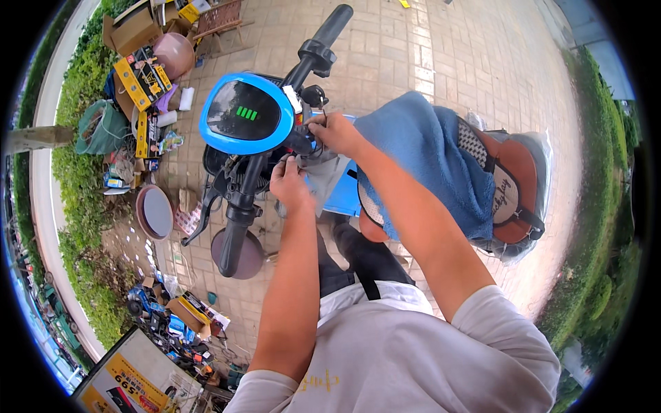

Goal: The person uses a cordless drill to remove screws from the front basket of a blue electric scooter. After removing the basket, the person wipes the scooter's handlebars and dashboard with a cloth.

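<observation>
An electric scooter stands in front of me, its blue-rimmed display [241, 117] lit with green bars. Both my hands are at the steering column, just behind the display. My right hand [337, 133] is closed in a pinch beside the column; a thin dark piece shows at its fingertips, too small to name. Below and to the left, my left hand [290, 182] has its fingers pressed together near the dark cables [255, 175] under the handlebar [241, 220]. What the left fingers pinch, if anything, is hidden.
A blue towel [423, 162] covers part of the scooter's brown seat [513, 182], right of my right forearm. On the left lie cardboard boxes [134, 31], a green bag [103, 127] and a round stool [154, 212]. A sign board [131, 378] stands at lower left.
</observation>
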### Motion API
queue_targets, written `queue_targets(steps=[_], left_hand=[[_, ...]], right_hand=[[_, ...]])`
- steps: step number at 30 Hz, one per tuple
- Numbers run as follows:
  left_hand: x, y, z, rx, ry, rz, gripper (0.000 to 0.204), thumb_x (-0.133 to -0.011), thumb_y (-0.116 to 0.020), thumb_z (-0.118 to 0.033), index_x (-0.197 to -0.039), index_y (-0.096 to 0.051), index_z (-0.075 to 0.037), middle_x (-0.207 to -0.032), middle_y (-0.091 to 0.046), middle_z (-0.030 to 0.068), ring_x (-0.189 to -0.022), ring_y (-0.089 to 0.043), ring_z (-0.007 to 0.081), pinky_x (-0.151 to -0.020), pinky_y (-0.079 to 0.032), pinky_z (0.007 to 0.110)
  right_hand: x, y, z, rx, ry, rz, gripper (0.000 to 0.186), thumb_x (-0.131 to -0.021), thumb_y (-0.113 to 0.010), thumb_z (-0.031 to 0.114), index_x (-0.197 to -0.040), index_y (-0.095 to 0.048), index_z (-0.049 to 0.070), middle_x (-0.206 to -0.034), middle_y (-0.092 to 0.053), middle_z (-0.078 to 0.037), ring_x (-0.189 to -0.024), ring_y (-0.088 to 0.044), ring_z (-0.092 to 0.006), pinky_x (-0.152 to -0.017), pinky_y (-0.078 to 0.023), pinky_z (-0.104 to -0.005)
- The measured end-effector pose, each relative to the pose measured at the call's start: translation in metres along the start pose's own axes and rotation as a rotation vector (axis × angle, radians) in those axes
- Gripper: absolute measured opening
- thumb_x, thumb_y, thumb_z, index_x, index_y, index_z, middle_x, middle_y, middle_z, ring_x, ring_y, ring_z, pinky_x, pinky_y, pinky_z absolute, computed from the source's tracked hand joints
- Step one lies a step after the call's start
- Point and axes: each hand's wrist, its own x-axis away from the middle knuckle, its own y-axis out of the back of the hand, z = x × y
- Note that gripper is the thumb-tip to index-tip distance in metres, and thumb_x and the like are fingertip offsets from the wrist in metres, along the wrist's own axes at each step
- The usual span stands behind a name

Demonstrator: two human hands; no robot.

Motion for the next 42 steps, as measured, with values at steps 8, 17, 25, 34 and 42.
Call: queue_targets(steps=[8,17,25,34,42], left_hand=[[-0.001,-0.001,-0.025,-0.178,0.068,0.109,0.017,-0.090,-0.057,-0.014,-0.102,-0.056,-0.002,-0.091,-0.058,0.0061,-0.076,-0.059,0.0154,-0.059,-0.049,0.030],[0.003,0.004,-0.017,-0.004,0.253,0.195,0.015,-0.090,-0.059,-0.013,-0.102,-0.051,-0.009,-0.099,-0.058,0.0059,-0.085,-0.058,0.0184,-0.069,-0.051,0.040],[0.009,0.001,-0.019,-0.073,0.207,0.237,0.023,-0.094,-0.050,-0.011,-0.117,-0.052,-0.010,-0.104,-0.058,0.0035,-0.090,-0.058,0.0132,-0.070,-0.053,0.037],[-0.012,0.010,-0.033,-0.054,0.229,0.398,0.028,-0.087,-0.055,-0.007,-0.114,-0.054,-0.014,-0.091,-0.056,-0.0042,-0.080,-0.057,0.0093,-0.064,-0.053,0.035],[-0.017,0.010,-0.029,-0.120,0.227,0.575,0.020,-0.086,-0.055,-0.006,-0.106,-0.054,-0.008,-0.092,-0.055,-0.0005,-0.083,-0.057,0.0120,-0.063,-0.054,0.034]], right_hand=[[-0.010,0.013,0.020,0.193,0.077,0.131,0.024,-0.088,-0.055,0.018,-0.096,-0.066,-0.002,-0.066,-0.063,-0.011,-0.058,-0.061,-0.0169,-0.057,-0.047,-0.0324],[0.041,-0.030,-0.021,-0.312,-0.157,-0.390,0.038,-0.091,-0.058,0.033,-0.098,-0.064,-0.004,-0.076,-0.064,-0.010,-0.070,-0.060,-0.0162,-0.066,-0.047,-0.0309],[0.036,-0.047,-0.035,-0.420,0.029,-0.326,0.027,-0.093,-0.051,0.011,-0.115,-0.054,-0.004,-0.089,-0.062,-0.008,-0.075,-0.057,-0.0110,-0.064,-0.047,-0.0272],[0.018,-0.040,-0.017,0.075,0.102,-0.397,0.027,-0.084,-0.048,0.003,-0.106,-0.062,-0.003,-0.091,-0.065,-0.020,-0.083,-0.064,-0.0259,-0.077,-0.049,-0.0337],[-0.020,0.003,0.007,0.490,0.215,0.078,0.028,-0.074,-0.049,0.003,-0.095,-0.067,0.002,-0.090,-0.064,-0.023,-0.088,-0.061,-0.0381,-0.078,-0.049,-0.0417]])
